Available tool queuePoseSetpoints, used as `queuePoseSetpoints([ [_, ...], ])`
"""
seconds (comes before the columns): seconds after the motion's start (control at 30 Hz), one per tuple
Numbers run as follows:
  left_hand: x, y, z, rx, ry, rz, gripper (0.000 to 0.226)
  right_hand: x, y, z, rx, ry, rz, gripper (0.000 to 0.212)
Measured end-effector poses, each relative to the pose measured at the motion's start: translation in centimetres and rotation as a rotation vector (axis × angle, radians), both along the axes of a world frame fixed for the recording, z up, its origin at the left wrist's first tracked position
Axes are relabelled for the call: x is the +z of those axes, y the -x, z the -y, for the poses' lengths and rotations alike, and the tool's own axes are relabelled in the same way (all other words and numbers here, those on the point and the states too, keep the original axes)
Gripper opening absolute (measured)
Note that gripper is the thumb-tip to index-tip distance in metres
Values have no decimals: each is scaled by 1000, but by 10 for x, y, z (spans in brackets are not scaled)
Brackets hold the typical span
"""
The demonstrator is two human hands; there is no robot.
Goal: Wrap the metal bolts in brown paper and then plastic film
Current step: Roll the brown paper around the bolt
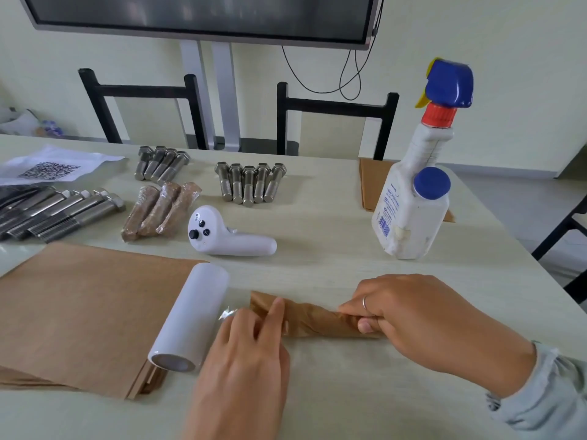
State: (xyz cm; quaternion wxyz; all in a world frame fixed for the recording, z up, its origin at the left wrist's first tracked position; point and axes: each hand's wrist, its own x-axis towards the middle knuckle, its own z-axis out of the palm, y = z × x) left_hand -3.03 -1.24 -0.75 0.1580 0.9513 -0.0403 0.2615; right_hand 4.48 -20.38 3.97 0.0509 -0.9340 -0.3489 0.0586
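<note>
From the head view, the right hand [422,319] curled its fingers and thumb round one end of a brown-paper bundle [313,319] lying crosswise on the pale wood-grain worktop [349,392]. The left hand [251,350] lay flatter, fingers nearly straight, pressing the bundle's other, crumpled end. Both wrists reached in from the near edge; the right one wore a light sleeve [546,404]. Just left of them a smooth white roll of plastic film [190,315] rested on a stack of brown paper sheets [82,312]. Further back lay bare threaded metal bolts [251,184] and three film-wrapped bundles [162,209].
</note>
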Motion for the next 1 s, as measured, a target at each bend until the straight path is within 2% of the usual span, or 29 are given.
queuePoseSetpoints([
  [0.2, -1, 1, -1, -98, -7, -218, 49, 0, -3, 1, 16, -6, -10, 27],
  [0.3, 1, -3, -6, -162, -51, -286, 50, 1, -3, 1, 10, -31, -18, 30],
  [0.33, 1, -5, -11, -170, -12, -264, 54, 2, -3, 1, 10, -27, -15, 31],
  [0.47, 3, -6, -16, -175, -191, -426, 58, 3, -1, 0, 4, -19, -16, 31],
  [0.57, 4, -9, -10, -153, -265, -427, 57, 4, 0, -1, 4, -5, -6, 30],
  [0.7, 12, -17, -13, -133, -260, -412, 37, 6, -2, -1, -3, 21, -22, 24],
  [0.77, 14, -17, -15, -150, -210, -399, 31, 5, 0, -2, -13, 47, -3, 23],
  [0.87, 19, -24, -23, -88, -24, -305, 19, 4, 3, -4, -23, 61, 17, 24],
  [0.93, 24, -32, -27, -53, -1, -229, 21, 5, 5, -5, -23, 59, 36, 28],
  [1.0, 28, -41, -29, -97, -3, -262, 25, 5, 6, -5, -25, 70, 52, 27],
])
